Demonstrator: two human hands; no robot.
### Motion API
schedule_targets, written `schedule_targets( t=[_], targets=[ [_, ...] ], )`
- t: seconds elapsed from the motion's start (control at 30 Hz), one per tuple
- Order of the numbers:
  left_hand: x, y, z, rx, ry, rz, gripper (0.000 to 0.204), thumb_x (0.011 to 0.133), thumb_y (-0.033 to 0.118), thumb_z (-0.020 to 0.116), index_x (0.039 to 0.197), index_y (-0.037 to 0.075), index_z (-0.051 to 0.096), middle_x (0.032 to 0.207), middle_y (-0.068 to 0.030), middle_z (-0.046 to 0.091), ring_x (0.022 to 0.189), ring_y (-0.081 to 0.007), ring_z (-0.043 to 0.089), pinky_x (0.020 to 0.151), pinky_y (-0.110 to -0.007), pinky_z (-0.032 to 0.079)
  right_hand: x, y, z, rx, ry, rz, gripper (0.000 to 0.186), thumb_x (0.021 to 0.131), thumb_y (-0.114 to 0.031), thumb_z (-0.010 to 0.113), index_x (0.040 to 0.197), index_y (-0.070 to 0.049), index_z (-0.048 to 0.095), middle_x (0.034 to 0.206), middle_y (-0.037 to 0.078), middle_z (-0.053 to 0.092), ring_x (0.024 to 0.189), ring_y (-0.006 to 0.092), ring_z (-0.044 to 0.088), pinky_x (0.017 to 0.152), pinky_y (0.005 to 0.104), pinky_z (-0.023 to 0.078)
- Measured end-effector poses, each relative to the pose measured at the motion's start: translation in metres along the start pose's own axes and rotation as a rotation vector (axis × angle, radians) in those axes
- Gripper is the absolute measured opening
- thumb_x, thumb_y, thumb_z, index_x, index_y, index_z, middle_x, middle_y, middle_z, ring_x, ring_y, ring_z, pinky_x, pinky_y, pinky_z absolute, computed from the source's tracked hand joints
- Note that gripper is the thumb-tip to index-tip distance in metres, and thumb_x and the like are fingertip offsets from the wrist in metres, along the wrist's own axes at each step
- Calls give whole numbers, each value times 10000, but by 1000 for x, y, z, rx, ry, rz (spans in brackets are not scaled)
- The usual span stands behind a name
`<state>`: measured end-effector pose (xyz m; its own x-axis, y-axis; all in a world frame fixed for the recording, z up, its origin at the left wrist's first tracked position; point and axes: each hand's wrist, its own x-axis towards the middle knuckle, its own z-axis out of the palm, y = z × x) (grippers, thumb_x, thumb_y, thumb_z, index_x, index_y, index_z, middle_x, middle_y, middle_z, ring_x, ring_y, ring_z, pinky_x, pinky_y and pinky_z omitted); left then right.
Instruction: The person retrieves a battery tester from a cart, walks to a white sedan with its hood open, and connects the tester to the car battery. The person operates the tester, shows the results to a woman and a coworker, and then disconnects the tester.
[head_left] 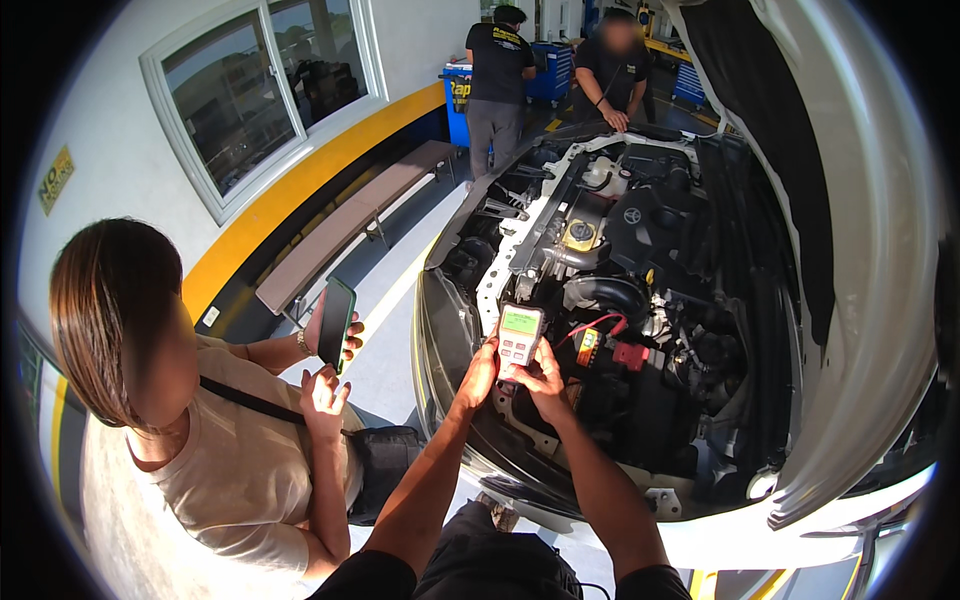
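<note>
A handheld tester (520, 334) was near the frame's centre, fingers of the left hand (481, 374) and the right hand (546, 384) clamped on its sides, above an open engine bay (518, 234). Toward the upper left, a brown bench (350, 224) stood on grey floor (404, 266) beside a white wall (110, 100) with yellow band (285, 204) and window (230, 112)

Upper left of the frame: a white-framed sliding window (235, 105) above a yellow wall band (300, 180). Below, slanting toward top centre, a long brown bench (352, 217). Near the left edge, a small yellow sign (56, 180). Lower left, a person in a beige shirt (220, 450) with a phone (337, 328) and black bag (383, 470). At top centre, two people in black shirts (498, 60), near blue tool cabinets (550, 72).
</note>
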<state>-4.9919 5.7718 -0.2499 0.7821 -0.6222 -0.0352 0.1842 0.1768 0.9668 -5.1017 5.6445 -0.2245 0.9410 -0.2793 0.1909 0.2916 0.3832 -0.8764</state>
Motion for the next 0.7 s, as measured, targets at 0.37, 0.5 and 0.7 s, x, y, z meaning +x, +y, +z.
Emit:
schedule_targets(
  t=[0.37, 0.5, 0.7],
  targets=[
    [2, -5, -5, 53, 10, 24, 602, 1145, 272, 290, 1672, -2, 388, 1595, -133, 552, 1450, -228, 514, 1237, -349, 371, 1, 6, -5, -49, 2, -29, 666, 979, 35, 685, 1582, -47, 416, 1285, 96, 708, 1162, 174, 692, 1026, 359, 563],
    [-1, 3, 1, 30, 1, 58, 593, 1144, 281, 308, 1647, -8, 433, 1562, -122, 579, 1396, -213, 544, 1210, -337, 385, -1, 5, -5, -45, 2, -17, 644, 984, 40, 686, 1567, -50, 429, 1287, 93, 713, 1166, 161, 681, 1026, 355, 557],
    [-4, 17, 4, -15, -88, 7, 624, 1165, 241, 337, 1740, 20, 236, 1752, -146, 378, 1580, -218, 369, 1296, -316, 244, -1, 2, -4, -9, 20, -12, 605, 985, 40, 711, 1525, -58, 457, 1294, 94, 714, 1180, 152, 666, 1042, 353, 543]
  ],
)
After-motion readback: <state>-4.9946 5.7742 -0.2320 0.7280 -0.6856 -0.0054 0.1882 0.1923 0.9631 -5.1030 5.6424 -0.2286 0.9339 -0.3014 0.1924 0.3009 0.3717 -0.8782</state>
